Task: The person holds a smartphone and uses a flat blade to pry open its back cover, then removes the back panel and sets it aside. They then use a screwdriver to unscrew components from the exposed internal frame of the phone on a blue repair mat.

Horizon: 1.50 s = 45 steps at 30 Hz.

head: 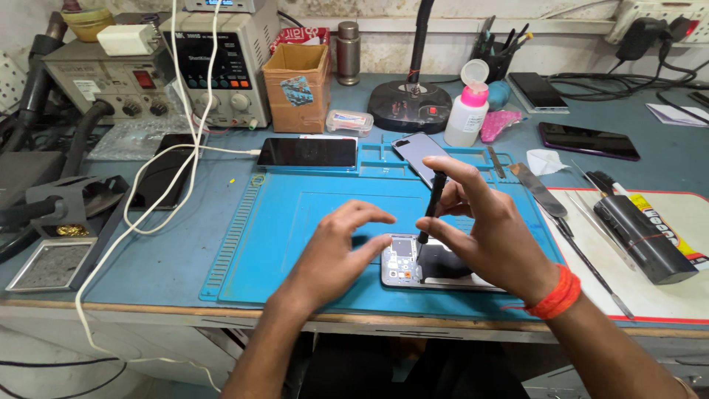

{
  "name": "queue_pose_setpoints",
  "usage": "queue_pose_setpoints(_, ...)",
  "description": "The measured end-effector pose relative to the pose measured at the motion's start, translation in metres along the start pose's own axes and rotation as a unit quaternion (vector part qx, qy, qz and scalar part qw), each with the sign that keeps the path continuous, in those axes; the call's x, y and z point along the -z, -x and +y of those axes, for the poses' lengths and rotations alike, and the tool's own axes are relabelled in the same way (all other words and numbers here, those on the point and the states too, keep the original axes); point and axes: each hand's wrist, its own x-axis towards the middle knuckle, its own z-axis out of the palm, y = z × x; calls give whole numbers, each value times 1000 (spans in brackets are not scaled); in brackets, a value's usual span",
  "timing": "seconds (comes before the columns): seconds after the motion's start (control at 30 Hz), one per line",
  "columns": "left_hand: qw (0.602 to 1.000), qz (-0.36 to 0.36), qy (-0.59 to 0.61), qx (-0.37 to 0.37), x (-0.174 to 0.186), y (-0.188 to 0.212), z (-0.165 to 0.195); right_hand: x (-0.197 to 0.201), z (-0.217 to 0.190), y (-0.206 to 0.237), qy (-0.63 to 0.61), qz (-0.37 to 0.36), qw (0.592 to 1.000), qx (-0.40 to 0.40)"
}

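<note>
My right hand (484, 233) pinches a screwdriver (433, 207) upright on the opened phone (405, 260), which my half-open, empty left hand (336, 247) steadies from nine o'clock.

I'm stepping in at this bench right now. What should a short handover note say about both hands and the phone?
Left hand: fingers spread, steadying the opened phone at its left end.
Right hand: holds a black screwdriver upright, tip on the phone's insides.
Phone lies back off on the blue mat, near the front edge.
Done: back is off.
Left: cannot tell which screws are out; none seen loose on the mat.
</note>
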Motion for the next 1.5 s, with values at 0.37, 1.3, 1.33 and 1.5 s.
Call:
queue_pose_setpoints(0.37, 997, -41, 62, 36, -22, -8, 1, 1, 4, 4, -20, 2, 999, 27)
queue_pose_setpoints(1.3, 999, -33, -1, -15, -24, -5, 6, 7, -6, -2, 40, -10, 999, 33)
queue_pose_setpoints(1.33, 999, -37, 6, -5, -24, -5, 6, 7, -5, -3, 39, -5, 999, 19)
queue_pose_setpoints(1.5, 999, -42, 10, 4, -23, -4, 5, 11, -5, -3, 29, -23, 999, 38)
